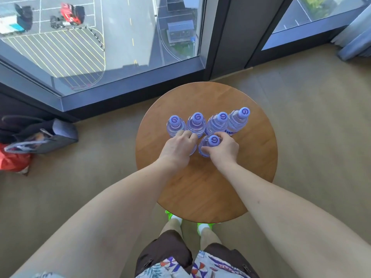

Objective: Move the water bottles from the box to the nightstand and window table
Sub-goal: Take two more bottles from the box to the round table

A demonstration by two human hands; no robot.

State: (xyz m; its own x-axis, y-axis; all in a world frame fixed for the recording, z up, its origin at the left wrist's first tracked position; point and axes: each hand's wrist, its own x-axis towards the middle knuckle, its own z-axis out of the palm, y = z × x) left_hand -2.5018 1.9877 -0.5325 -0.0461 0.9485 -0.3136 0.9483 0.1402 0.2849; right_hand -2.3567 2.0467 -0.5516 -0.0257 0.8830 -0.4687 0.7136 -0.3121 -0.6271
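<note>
Honestly, both hands are wrapped around bottles on the window table (200, 187): left hand (177, 148) hiding its bottle, right hand (223, 150) gripping the front bottle (208, 146). Crowding the back row (206, 122) could topple one.

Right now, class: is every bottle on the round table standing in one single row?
No. Four bottles form a back row on the round table, while a fifth bottle, gripped by the right hand, stands in front.
</note>
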